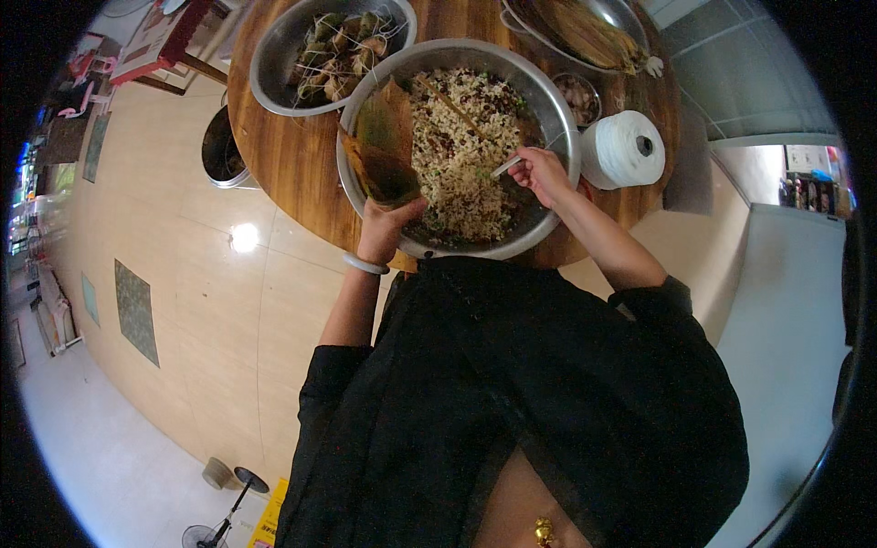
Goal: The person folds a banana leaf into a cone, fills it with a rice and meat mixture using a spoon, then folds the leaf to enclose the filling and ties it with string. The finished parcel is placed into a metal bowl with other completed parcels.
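Note:
My left hand (387, 229) grips a folded bamboo leaf (384, 133) by its lower end, over the left side of a large metal basin (455, 44). The leaf's inside is mostly turned from view. Between the fingers of my right hand (541, 177) is the pale handle of a spoon (505, 166); its bowl end is lost against the rice. Raw rice mixed with dark beans and green bits (466, 198) fills much of the basin. A thin bamboo stick (449, 106) lies across the rice.
Behind on the left, a metal bowl (264, 79) holds several string-tied rice dumplings (339, 58). A pan of long leaves (589, 34) sits at the back right, near a small bowl of meat pieces (575, 96) and a white string cone (620, 151). A bucket (226, 151) stands beside the wooden table (294, 185).

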